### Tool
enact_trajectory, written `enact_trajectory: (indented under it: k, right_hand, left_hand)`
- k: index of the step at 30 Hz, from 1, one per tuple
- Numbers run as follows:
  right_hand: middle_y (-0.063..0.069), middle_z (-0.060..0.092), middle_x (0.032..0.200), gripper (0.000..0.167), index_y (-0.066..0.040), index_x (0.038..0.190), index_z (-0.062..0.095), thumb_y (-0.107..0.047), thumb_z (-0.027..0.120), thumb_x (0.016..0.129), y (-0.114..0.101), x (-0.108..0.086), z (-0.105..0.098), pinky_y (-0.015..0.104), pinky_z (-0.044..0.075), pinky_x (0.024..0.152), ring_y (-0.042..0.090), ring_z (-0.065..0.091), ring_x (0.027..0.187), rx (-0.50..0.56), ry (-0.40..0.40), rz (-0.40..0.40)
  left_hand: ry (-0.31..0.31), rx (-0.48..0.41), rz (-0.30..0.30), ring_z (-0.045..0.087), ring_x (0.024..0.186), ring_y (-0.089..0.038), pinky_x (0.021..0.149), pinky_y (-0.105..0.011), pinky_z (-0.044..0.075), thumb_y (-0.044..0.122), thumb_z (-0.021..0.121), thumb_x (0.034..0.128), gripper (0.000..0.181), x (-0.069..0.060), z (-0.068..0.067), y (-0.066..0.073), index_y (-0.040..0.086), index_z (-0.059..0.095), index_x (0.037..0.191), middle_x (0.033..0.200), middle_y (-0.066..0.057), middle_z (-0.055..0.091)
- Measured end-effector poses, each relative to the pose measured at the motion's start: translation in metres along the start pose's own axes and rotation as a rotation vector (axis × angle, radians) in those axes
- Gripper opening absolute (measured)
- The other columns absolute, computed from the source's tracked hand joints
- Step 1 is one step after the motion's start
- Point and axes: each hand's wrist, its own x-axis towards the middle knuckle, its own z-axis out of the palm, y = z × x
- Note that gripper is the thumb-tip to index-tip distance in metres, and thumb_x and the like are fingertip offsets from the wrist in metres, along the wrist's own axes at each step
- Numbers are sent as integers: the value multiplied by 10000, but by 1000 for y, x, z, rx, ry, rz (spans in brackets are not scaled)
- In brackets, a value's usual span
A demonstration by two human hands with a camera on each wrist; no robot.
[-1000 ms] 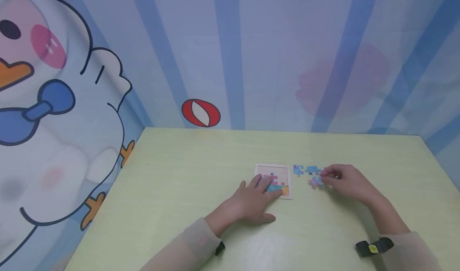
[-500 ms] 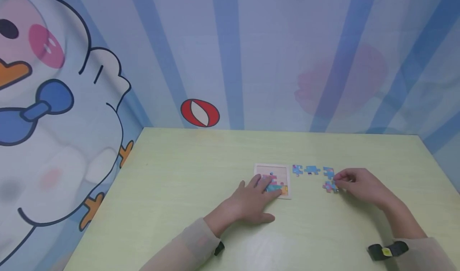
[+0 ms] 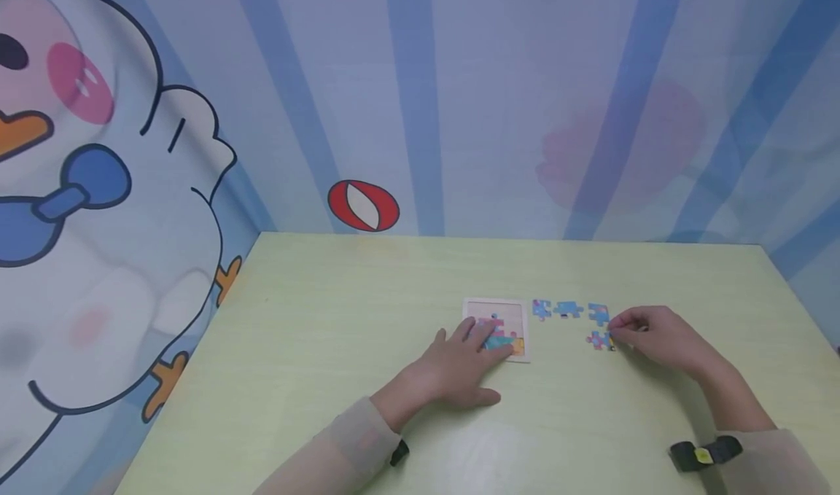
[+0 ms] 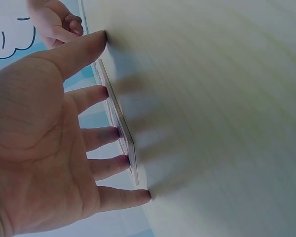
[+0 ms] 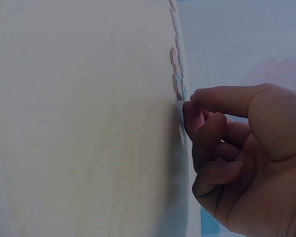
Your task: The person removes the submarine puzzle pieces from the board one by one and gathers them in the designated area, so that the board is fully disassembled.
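Note:
My left hand (image 3: 453,369) lies with spread, straight fingers over a small square puzzle tray (image 3: 523,316), its fingertips on the tray and thumb on the table. Colourful pieces fill the tray's near part, partly hidden by the fingers; its far part shows bare pale backing. Thumb and index of my right hand (image 3: 663,340) pinch at the right edge of a pink-and-blue puzzle piece (image 3: 597,340) on the table. In the right wrist view, the other fingers of the right hand (image 5: 246,153) are curled in. The fingertips hide part of the piece.
A row of loose blue puzzle pieces lies right of the tray: a left piece (image 3: 541,309), a middle piece (image 3: 567,310) and a right piece (image 3: 599,313). The pale yellow table (image 3: 354,298) ends at a blue striped backdrop (image 3: 485,101).
My right hand has moved right and slightly nearer, and the pink-and-blue puzzle piece has shifted with it, baring another piece behind. During the last half second little moved. The left hand stays put.

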Motion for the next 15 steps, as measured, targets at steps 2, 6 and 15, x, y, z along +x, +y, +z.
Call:
enact_trajectory:
  k: [2,6,15]
  right_hand:
    - [52,706,1012,281,5,1148,724,-239,683,1015,0,-1,-1,369,509,719,213,605,886,1,1,3]
    - [49,701,1009,277,-2,1151,726,-241,679,1019,-3,-1,-1,362,502,710,211,601,873,6,8,-6]
    - [36,687,918,217,-35,1099,731,-229,685,1014,-25,7,10,312,479,640,203,588,769,46,10,-58]
  left_hand:
    - [-2,-1,1,142,1573,-337,1141,-660,319,588,625,980,755,0,-1,0,383,315,1637,1737,-9,112]
    - [-4,-14,0,142,1573,-337,1145,-660,312,579,633,977,754,0,-2,1,383,322,1635,1737,-12,117]
    - [28,-39,-8,142,1571,-366,1160,-657,290,569,652,967,762,-5,-2,-7,356,346,1631,1734,-23,139]
